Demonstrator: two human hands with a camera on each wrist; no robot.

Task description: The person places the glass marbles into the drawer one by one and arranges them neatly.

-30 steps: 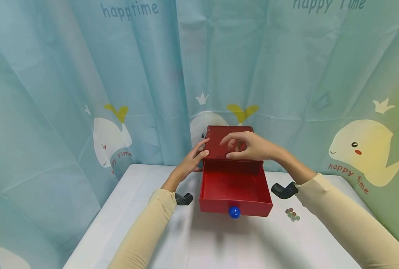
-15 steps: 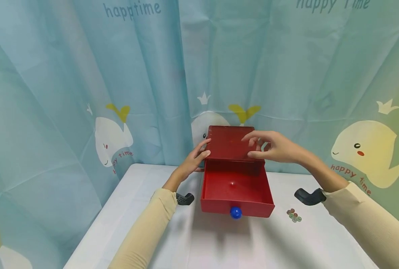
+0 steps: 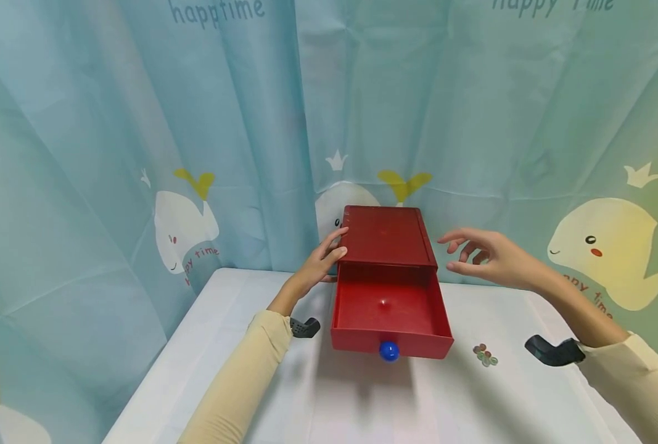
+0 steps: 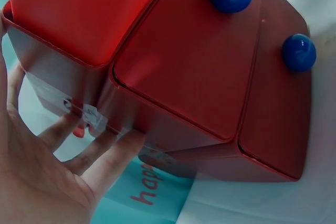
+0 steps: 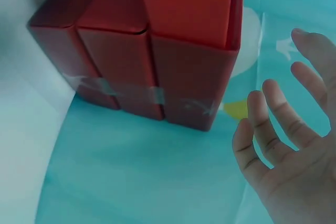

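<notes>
A red drawer cabinet point(image 3: 386, 237) stands on the white table with its top drawer point(image 3: 390, 302) pulled out, a blue knob point(image 3: 389, 351) on the drawer front. No object shows in the part of the drawer in view. My left hand point(image 3: 314, 271) rests against the cabinet's left side, its fingers point(image 4: 118, 156) fairly straight on the taped side wall. To the right of the cabinet my right hand point(image 3: 492, 256) hangs in the air, fingers loosely bent and holding nothing. The right wrist view shows this hand point(image 5: 299, 150) apart from the cabinet's side.
Several small round red and green glassy pieces point(image 3: 485, 354) lie on the white table point(image 3: 251, 370), right of the drawer. Two lower drawers with blue knobs point(image 4: 299, 52) show in the left wrist view. A blue curtain point(image 3: 240, 154) hangs close behind the cabinet.
My right hand has moved rightward from above the cabinet top to beside it, uncovering the lid. The left hand, the cabinet and the pulled-out drawer look the same.
</notes>
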